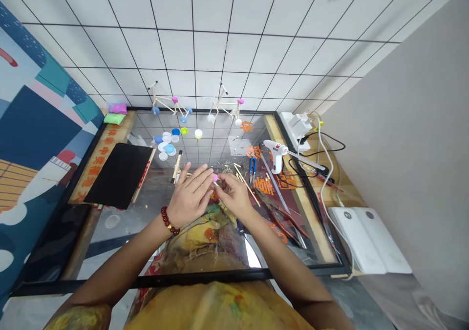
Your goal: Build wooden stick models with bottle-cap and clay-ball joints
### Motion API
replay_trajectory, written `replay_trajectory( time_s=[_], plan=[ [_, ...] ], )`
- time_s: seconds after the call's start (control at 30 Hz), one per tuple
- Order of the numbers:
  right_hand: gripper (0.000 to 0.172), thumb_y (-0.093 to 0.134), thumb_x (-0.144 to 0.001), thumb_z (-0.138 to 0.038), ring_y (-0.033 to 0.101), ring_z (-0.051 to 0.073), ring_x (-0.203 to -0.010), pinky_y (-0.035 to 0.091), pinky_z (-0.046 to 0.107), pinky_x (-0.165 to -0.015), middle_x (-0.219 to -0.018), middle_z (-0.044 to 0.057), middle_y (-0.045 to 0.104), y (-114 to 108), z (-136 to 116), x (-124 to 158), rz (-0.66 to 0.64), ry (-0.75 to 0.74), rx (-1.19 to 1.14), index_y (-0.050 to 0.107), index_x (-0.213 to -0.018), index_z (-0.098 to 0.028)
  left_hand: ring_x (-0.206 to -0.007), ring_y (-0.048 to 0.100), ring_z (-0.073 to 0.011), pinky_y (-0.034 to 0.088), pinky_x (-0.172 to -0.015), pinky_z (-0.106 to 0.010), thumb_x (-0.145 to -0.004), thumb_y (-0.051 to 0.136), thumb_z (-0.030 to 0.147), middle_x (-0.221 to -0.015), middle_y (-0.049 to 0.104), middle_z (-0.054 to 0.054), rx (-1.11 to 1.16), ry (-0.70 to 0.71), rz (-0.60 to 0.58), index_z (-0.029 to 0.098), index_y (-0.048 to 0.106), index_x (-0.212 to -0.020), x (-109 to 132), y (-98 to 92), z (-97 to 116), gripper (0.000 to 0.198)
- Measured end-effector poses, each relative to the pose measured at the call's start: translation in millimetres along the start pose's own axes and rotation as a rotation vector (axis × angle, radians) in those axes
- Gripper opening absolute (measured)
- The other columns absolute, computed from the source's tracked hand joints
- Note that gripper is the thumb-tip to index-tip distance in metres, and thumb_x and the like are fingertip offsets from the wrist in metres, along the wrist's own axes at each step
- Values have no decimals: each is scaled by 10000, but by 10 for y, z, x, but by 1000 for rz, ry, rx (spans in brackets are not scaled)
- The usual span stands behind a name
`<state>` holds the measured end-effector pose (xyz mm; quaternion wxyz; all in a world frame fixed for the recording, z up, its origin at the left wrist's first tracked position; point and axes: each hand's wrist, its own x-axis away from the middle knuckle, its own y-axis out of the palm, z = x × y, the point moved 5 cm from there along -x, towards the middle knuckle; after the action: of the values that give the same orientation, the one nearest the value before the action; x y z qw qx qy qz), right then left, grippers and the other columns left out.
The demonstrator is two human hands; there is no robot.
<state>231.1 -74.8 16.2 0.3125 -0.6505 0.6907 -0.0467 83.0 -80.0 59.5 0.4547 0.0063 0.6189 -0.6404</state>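
My left hand [192, 193] is stretched out with its back towards me, fingers extended over a small wooden-stick model [177, 167]. Dark-tipped sticks of that model show to the left of the hand; the rest is covered. Its fingertips meet a small pink piece [215, 177], perhaps soft clay. From the other side, my right hand [234, 193] is closed, thumb and fingers pinching just at the pink piece and a thin stick below it. Loose wooden sticks [247, 185] lie beside the right hand.
Two bicycle-like stick models [166, 104] [224, 106] stand at the back. Several bottle caps [166, 138] lie left of centre, near a black board [119, 175]. Rightwards are blue cutters [252, 168], a white glue gun [275, 153], red-handled pliers [284, 215], cables and white power banks [370, 239].
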Motion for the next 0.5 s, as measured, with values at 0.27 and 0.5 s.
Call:
replay_trajectory(
  time_s=[0.27, 0.5],
  plan=[
    [184, 607, -824, -205, 578, 149, -697, 476, 278, -664, -852, 31, 654, 7, 23, 3, 2, 13, -5, 655, -1001, -195, -1318, 498, -274, 118, -1178, -607, -865, 544, 143, -1310, 630, -117, -13, -16, 12, 183, 493, -1347, 18, 19, 10, 486],
    [184, 612, -819, -209, 570, 147, -683, 473, 279, -659, -836, 23, 647, 4, 38, 5, 12, 25, -9, 655, -998, -200, -1313, 502, -280, 115, -1172, -620, -866, 541, 142, -1299, 637, -114, -7, -27, 25, 194, 494, -1350, 20, 22, 2, 489]
  ],
)
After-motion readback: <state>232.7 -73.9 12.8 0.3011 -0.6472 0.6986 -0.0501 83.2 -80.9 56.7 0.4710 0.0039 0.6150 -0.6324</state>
